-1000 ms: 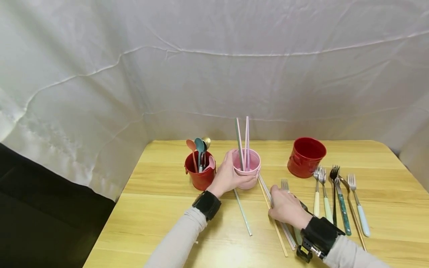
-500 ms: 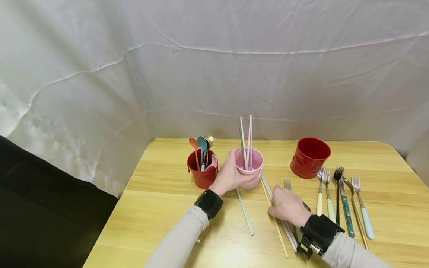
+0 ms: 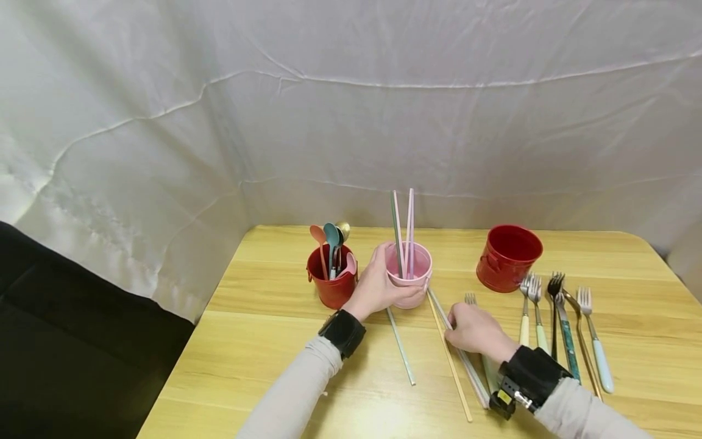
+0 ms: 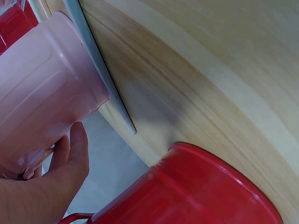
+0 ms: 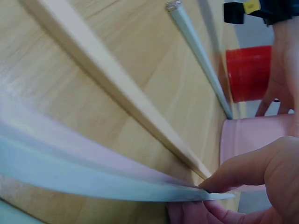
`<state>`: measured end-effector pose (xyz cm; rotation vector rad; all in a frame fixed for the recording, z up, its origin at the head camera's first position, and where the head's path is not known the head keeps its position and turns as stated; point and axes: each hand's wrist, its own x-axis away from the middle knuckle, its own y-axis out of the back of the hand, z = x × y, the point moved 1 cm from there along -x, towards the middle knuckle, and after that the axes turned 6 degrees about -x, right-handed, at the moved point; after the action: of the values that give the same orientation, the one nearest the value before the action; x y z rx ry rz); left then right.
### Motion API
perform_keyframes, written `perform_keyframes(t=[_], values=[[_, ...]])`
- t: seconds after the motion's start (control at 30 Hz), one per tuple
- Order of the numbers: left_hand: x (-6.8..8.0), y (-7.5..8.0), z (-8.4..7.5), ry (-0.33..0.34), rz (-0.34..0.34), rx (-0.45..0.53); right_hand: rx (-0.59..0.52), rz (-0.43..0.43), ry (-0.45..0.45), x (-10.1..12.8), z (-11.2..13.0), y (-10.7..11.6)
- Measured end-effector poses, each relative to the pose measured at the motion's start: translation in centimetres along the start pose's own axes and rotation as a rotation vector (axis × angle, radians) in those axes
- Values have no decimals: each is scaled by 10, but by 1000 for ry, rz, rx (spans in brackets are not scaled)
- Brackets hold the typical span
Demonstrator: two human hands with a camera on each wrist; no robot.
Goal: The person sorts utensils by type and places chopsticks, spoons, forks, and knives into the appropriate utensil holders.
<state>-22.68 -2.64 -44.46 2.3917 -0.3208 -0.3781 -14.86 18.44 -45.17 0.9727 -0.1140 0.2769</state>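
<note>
Left hand (image 3: 377,286) grips pink cup (image 3: 411,280) at its left side. Right hand (image 3: 476,332) pinches pale chopsticks (image 3: 466,363) lying near-right of the cup.

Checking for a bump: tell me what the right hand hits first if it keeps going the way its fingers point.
Probably the pink cup. The right hand pinches pale chopsticks and points up-left toward it; depth is unclear.
</note>
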Motion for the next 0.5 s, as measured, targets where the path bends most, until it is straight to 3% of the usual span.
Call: perform_keyframes(t=[0.3, 0.5], values=[[1, 0, -3, -9, 3, 20, -136, -5, -11, -1, -3, 12], [2, 2, -2, 0, 9, 43, -213, -79, 77, -1, 1, 23]])
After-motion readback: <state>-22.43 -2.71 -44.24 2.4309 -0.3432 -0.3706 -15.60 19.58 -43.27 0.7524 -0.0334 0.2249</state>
